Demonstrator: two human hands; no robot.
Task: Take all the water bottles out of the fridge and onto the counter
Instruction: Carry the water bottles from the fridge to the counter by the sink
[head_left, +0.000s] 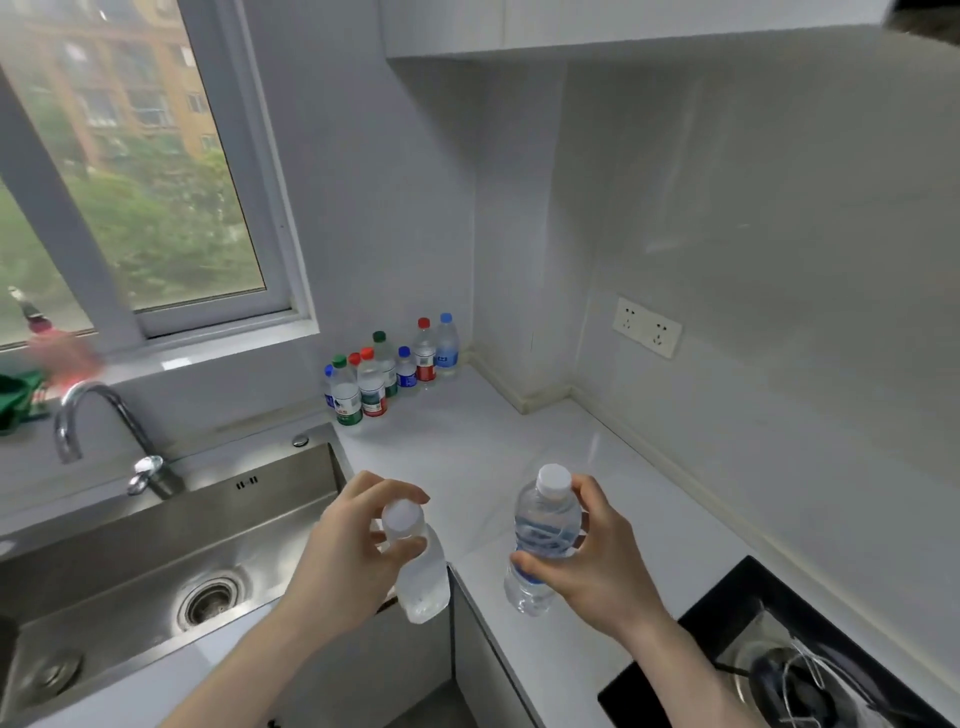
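Note:
My left hand (345, 564) grips a clear, white-capped water bottle (422, 577) near its neck, held above the counter's inner corner beside the sink. My right hand (597, 561) holds a second white-capped bottle (543, 540) with a blue label, upright above the white counter (483, 452). Several water bottles (387, 371) with red, green and blue caps stand in a cluster at the back of the counter, under the window sill. The fridge is out of view.
A steel sink (156, 566) with a chrome tap (98, 426) lies to the left. A black gas hob (779, 670) sits at the bottom right. A wall socket (647, 326) is on the right wall, and an upper cabinet (623, 26) hangs overhead.

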